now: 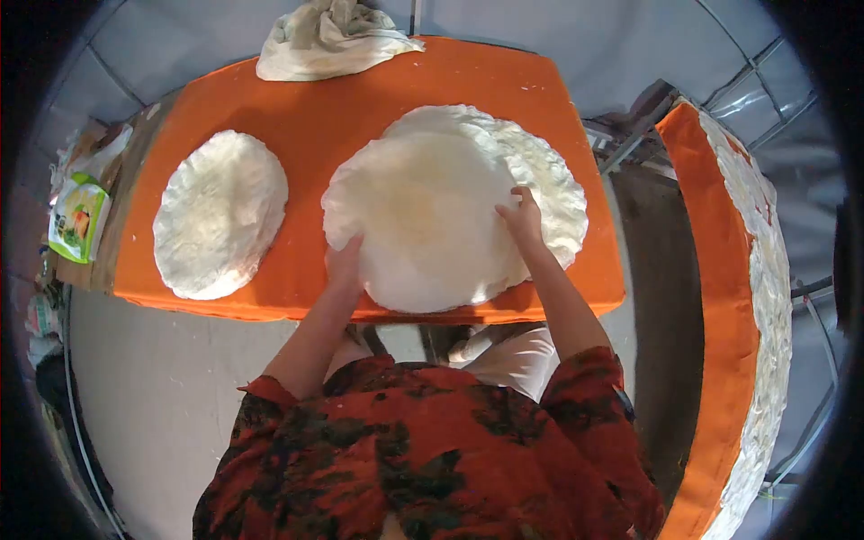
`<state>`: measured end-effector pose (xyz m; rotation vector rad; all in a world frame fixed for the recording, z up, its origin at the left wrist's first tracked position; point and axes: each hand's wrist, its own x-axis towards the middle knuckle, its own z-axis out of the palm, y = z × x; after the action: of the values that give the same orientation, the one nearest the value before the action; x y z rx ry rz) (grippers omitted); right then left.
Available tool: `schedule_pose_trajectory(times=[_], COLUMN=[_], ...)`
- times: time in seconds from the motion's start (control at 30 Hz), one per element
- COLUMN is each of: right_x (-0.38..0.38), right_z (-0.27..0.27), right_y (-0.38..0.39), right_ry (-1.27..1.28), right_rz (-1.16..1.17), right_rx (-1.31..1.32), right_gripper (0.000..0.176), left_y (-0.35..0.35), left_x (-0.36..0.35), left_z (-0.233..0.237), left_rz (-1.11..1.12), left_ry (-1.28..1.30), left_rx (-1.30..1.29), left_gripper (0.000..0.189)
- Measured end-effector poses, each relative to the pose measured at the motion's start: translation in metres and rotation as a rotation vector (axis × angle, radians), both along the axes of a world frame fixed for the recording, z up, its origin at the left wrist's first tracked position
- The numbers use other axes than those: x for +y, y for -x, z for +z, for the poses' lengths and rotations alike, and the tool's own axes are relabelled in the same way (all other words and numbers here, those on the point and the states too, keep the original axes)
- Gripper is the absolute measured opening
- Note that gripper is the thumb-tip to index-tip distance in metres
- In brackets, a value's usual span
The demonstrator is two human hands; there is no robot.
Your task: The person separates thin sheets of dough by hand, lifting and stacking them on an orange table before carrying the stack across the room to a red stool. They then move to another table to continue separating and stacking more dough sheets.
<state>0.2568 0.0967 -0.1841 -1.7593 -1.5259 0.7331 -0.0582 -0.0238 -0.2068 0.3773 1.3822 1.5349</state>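
Orange table (315, 103). Pale sheet (423, 202) on its right half, overlapping a crinkled pile (551, 180) that shows at far and right edges. Second pile (220, 216) apart, left. Left hand (344, 261) at sheet's near-left edge, grip can't be told. Right hand (524, 220) at its right side, thumb and finger spread.

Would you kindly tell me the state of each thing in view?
Top sheet: spread out, overlapping the right pile
Right pile: partly covered, edges wrinkled
Left pile: uncovered, edges wrinkled
Orange cover: spread beneath both piles
Cloth: bunched up
Packet: open or sealed, cannot tell
Left hand: at the sheet's edge
Right hand: at the sheet's right side
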Motion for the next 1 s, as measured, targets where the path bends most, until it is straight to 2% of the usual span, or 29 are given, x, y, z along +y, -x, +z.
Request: schedule_pose_trajectory(times=[0.13,0.23,0.33,0.43,0.53,0.63,0.73,0.83,0.93,1.0], right_x=[0.017,0.028,0.058,0.063,0.053,0.067,0.068,0.054,0.055,0.067], right_z=[0.012,0.009,0.002,0.006,0.023,0.006,0.009,0.014,0.009,-0.008], right_y=[0.005,0.007,-0.003,-0.004,0.008,0.001,0.004,0.013,0.008,0.002], right_ry=[0.136,0.083,0.288,0.209,0.169,0.174,0.164,0.04,0.176,0.126], right_rz=[0.038,0.08,0.129,0.193,0.215,0.157,0.124,0.106,0.087,0.106], right_rx=[-0.171,-0.246,-0.145,-0.045,-0.221,-0.217,-0.316,-0.217,-0.001,-0.033], right_gripper=[0.054,0.059,0.065,0.07,0.07,0.066,0.061,0.055,0.056,0.056], left_y=[0.004,0.008,0.002,0.005,0.003,0.001,0.004,0.008,0.007,0.003], left_x=[0.002,0.007,0.003,0.004,0.001,0.0,-0.004,-0.002,0.0,-0.001], left_z=[-0.002,-0.016,0.003,0.0,0.007,0.012,0.01,-0.002,-0.002,0.009], left_rz=[-0.004,-0.01,0.025,-0.013,-0.018,-0.014,-0.074,-0.084,-0.057,-0.068], left_ry=[-0.017,0.006,0.025,-0.01,-0.015,0.041,-0.023,-0.056,-0.004,-0.001], left_rx=[-0.021,-0.047,-0.066,-0.085,-0.1,-0.069,-0.103,-0.089,-0.091,-0.11], left_gripper=[0.045,0.045,0.048,0.048,0.046,0.044,0.043,0.042,0.041,0.042])
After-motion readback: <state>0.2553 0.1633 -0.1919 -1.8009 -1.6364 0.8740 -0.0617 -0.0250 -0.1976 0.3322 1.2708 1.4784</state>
